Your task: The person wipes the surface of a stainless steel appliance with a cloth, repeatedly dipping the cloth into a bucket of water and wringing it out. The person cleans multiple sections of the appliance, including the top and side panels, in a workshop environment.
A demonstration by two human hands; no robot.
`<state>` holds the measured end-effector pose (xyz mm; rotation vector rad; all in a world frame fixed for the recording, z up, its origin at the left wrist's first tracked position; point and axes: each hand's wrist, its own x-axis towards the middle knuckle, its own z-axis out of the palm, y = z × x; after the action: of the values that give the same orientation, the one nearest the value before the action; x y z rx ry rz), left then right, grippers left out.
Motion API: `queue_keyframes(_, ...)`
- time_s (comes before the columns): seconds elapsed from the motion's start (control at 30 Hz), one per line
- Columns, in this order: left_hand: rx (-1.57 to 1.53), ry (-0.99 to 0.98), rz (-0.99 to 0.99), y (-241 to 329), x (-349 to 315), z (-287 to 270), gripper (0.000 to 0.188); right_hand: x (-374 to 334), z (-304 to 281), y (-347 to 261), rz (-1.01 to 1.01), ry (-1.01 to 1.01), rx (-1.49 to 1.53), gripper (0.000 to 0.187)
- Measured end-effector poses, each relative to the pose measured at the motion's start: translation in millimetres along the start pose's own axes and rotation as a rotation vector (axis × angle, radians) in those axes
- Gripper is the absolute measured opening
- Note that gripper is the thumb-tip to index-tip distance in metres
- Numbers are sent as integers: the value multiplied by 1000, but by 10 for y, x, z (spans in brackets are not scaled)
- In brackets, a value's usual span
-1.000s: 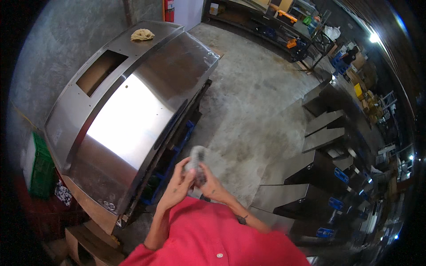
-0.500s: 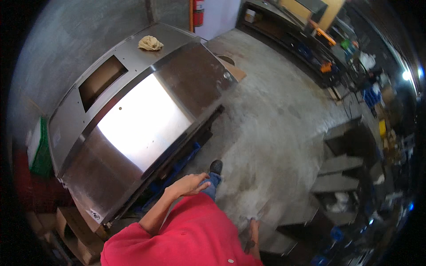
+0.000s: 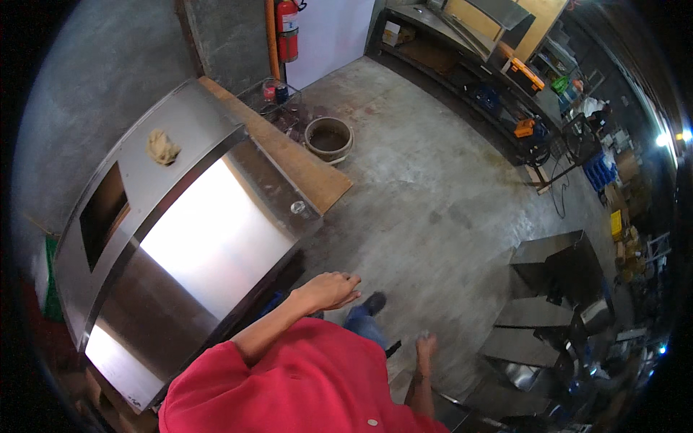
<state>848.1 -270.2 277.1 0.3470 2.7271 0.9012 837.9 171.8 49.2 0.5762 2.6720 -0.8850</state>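
Observation:
My left hand [image 3: 328,291] hangs in front of my red shirt with its fingers loosely bent and slightly apart, and nothing shows in it. It is near the front edge of a large stainless steel hood-like box [image 3: 209,224], without touching it. My right hand [image 3: 426,345] is low over the concrete floor, its fingers closed; a small pale bit shows at the fingertips, too small to name. On the steel box's top lies a crumpled beige cloth [image 3: 163,147], beside a rectangular cut-out [image 3: 105,215].
A bucket [image 3: 328,138] stands beyond a wooden board [image 3: 310,173] at the box's far end. A fire extinguisher [image 3: 287,32] hangs at the back. Bent sheet-metal pieces [image 3: 530,314] sit at right. A dark workbench [image 3: 447,68] bears an orange toolbox [image 3: 525,74].
My view has shifted along the steel box, which now sits further left, and the bucket has come fully into sight. One foot has moved. Both hands have swung slightly.

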Motion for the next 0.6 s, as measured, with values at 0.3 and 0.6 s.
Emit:
queue_keyframes(0.3,-150,-88,-346,-311,1406,60,47,2022,455,-4260,-459,-817,596,76)
queue_keyframes(0.6,-404,159,-784,-620,2176,-454,48,3243,853,-5636,-953,-711,210,48)
